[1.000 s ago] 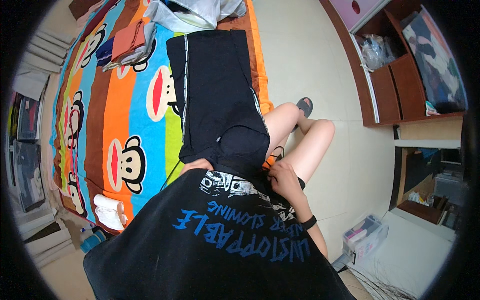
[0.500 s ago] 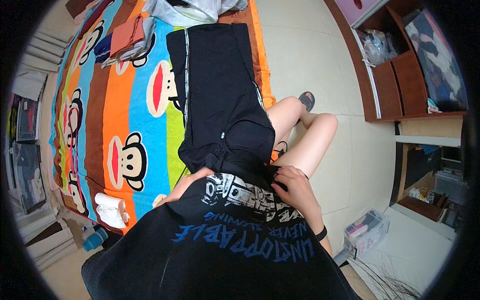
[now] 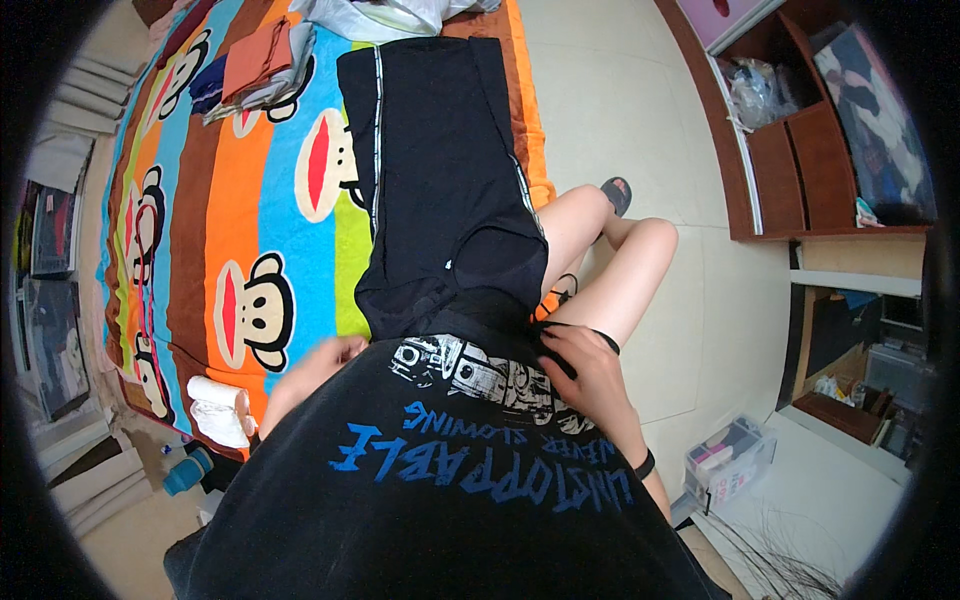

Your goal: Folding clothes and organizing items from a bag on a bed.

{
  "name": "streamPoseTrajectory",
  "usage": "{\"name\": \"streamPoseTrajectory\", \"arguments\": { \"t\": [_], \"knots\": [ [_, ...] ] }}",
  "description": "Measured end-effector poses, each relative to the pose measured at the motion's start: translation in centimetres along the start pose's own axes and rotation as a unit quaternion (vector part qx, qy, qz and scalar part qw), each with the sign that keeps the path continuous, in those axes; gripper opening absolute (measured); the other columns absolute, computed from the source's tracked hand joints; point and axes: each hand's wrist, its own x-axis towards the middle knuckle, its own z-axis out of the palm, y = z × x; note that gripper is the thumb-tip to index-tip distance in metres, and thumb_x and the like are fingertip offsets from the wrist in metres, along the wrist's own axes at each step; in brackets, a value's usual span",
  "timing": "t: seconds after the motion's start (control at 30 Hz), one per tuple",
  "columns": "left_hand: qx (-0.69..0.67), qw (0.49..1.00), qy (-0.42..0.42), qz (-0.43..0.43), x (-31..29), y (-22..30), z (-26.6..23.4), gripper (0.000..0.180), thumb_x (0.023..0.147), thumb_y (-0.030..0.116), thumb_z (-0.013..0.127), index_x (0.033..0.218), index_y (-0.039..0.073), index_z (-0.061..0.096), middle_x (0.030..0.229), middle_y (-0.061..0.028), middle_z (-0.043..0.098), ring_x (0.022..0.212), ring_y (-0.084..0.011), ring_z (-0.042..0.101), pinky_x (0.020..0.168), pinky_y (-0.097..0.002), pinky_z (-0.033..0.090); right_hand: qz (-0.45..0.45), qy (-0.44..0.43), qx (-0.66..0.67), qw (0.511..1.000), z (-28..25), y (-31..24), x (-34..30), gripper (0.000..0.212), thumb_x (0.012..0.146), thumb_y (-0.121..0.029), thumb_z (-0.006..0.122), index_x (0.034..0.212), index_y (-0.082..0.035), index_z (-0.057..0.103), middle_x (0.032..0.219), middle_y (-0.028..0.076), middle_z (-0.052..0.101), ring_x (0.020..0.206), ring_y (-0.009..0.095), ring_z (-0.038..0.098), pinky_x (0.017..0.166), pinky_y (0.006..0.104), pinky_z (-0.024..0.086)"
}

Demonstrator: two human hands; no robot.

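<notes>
A long black garment with pale trim down both sides lies spread along the bed, its near end bunched beside my lap. A rounded opening shows near that end. My right hand has its fingers curled and pinching black cloth at the garment's near right corner. At the near left corner is my left hand, smeared by motion; its fingertips are beside the cloth's edge, and whether they grip it I cannot make out. My black printed shirt hides the lower parts of both forearms.
A folded stack of clothes and a white plastic bag sit at the bed's far end. White rolled cloth lies at the near left edge. Brown shelves and a clear bin stand to the right.
My left hand has drawn back left and slightly up along the garment's near edge. The near end of the garment is pulled a little straighter. My right hand has barely moved.
</notes>
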Motion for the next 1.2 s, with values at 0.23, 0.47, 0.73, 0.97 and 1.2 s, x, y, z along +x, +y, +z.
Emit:
{"name": "streamPoseTrajectory", "arguments": {
  "t": [0.23,0.47,0.73,0.97,1.2],
  "knots": [
    [-0.156,0.985,-0.050,0.044,8.6,3.7,-6.7,0.028,0.093,0.027,0.050,0.073,0.007,0.050,0.067,-0.0027,0.060,0.059,-0.0093,0.063,0.050,-0.0178,0.046,0.019,-0.048,-0.077,0.996,-0.3,1.2,11.8,0.033,0.083,-0.027,0.056,0.065,0.001,0.060,0.065,0.018,0.060,0.063,0.036,0.060,0.061,0.0449,0.047],
    [-0.512,0.855,0.052,0.061,21.5,-3.3,-10.3,0.037,0.094,0.030,0.047,0.117,0.002,0.051,0.113,-0.0093,0.060,0.100,-0.0160,0.060,0.081,-0.0283,0.051,-0.089,0.004,0.091,0.992,9.0,11.7,21.7,0.034,0.081,-0.027,0.061,0.107,-0.005,0.060,0.096,0.019,0.063,0.091,0.033,0.061,0.079,0.0375,0.048],
    [-0.039,0.925,0.316,0.205,15.2,-5.8,-3.8,0.048,0.078,0.011,0.062,0.123,0.002,0.047,0.121,-0.0131,0.054,0.114,-0.0251,0.051,0.093,-0.0340,0.041,0.138,-0.178,0.240,0.944,8.5,14.3,16.4,0.063,0.079,-0.043,0.067,0.125,-0.005,0.048,0.110,0.018,0.059,0.104,0.024,0.055,0.091,0.0310,0.041],
    [0.175,0.951,0.168,0.194,7.1,-4.1,0.8,0.058,0.069,0.016,0.070,0.122,0.001,0.049,0.133,-0.0140,0.042,0.128,-0.0304,0.035,0.107,-0.0424,0.026,0.015,-0.196,0.144,0.970,8.6,13.8,15.8,0.059,0.071,-0.024,0.076,0.121,-0.003,0.052,0.116,0.015,0.056,0.108,0.023,0.052,0.093,0.0298,0.040],
    [0.171,0.922,0.258,0.233,11.1,-3.6,-0.7,0.026,0.076,0.018,0.065,0.090,-0.003,0.059,0.099,-0.0176,0.061,0.104,-0.0320,0.055,0.097,-0.0419,0.038,0.072,-0.195,0.134,0.969,10.6,16.0,16.1,0.037,0.078,-0.018,0.069,0.107,0.002,0.059,0.094,0.013,0.065,0.090,0.021,0.061,0.081,0.0289,0.046]
  ]
}}
